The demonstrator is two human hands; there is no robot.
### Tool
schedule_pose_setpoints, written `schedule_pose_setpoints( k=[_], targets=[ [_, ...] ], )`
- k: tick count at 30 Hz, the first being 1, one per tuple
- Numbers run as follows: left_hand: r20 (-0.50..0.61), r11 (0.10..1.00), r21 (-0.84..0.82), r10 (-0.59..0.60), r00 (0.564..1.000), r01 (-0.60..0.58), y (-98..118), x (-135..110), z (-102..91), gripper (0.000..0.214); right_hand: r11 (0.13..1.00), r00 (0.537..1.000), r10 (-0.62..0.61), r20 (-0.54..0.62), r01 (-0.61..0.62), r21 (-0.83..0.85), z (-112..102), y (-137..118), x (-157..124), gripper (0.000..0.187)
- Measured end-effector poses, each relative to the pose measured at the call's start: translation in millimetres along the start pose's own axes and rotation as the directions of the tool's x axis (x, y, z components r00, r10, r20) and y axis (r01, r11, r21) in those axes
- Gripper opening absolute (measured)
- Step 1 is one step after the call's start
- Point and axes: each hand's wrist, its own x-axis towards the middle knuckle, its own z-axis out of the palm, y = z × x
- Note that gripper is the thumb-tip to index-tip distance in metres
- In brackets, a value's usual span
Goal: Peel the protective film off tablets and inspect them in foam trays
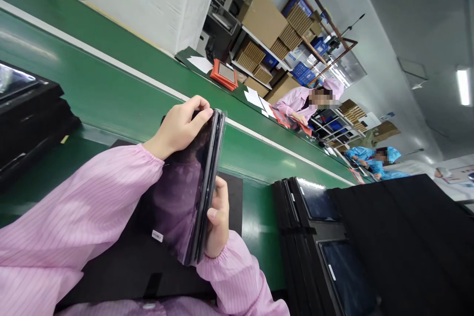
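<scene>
I hold a dark, glossy tablet-like panel (pixel 185 192) on edge above a black mat (pixel 231 197) on the green bench. My left hand (pixel 179 126) grips its upper corner, fingers curled over the rim. My right hand (pixel 218 217) clasps the lower edge, thumb against the thin side. A small white label (pixel 157 235) sits near the panel's lower corner. Both my sleeves are pink.
Stacks of black panels stand at the left (pixel 33 108) and at the right (pixel 318 227). A green conveyor (pixel 111 84) runs past. Further along, a person in pink (pixel 299 103) and a person in blue (pixel 374 158) work near shelves of cardboard boxes (pixel 262 15).
</scene>
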Motion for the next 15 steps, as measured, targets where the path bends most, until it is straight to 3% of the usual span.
schedule_pose_setpoints(
  k=[6, 9, 13, 15],
  targets=[
    [0.044, 0.987, -0.161, 0.001, 0.999, 0.006, 0.9, 0.6, 3.5, 0.025, 0.991, 0.989, 0.027, 0.146, -0.007, -0.136, -6.3, 9.5, -8.5, 0.075],
    [0.053, 0.973, -0.232, 0.011, 0.999, 0.002, -0.9, 3.2, 4.3, 0.023, 0.981, 0.976, -0.007, 0.218, 0.049, -0.189, -9.1, 10.5, -7.8, 0.080],
    [0.048, 0.961, -0.277, 0.022, 0.999, -0.007, -7.9, 1.4, -7.1, 0.027, 0.955, 0.938, -0.095, 0.332, 0.180, -0.236, -22.3, -18.4, 1.4, 0.061],
    [0.027, 0.960, -0.278, 0.036, 0.999, -0.027, -7.9, -0.7, -10.3, 0.032, 0.922, 0.946, -0.224, 0.235, 0.284, -0.262, -41.4, -43.3, -0.5, 0.045]
  ],
)
